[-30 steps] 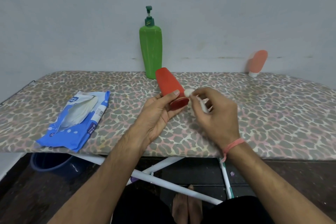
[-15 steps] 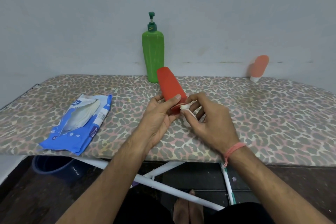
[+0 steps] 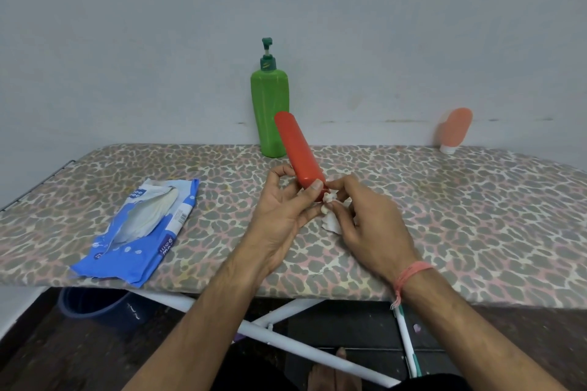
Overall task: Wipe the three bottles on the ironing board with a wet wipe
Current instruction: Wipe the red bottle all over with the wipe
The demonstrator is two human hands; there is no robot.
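The left hand grips the red bottle at centre while the right hand pinches the wet wipe against its lower end. The green bottle at 12 o'clock and peach bottle at 2 o'clock (both standing by the wall) probably await wiping.

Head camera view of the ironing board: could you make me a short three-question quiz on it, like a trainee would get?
1. True or false: the green pump bottle is lying on its side.
2. Which hand holds the red bottle? A) left hand B) right hand
3. Fill in: the right hand presses the white ____ against the red bottle's lower end.

Key: 1 false, it stands upright by the wall. 2 A. 3 wet wipe. The peach tube leans at the far right; the blue wipes pack lies on the ironing board.
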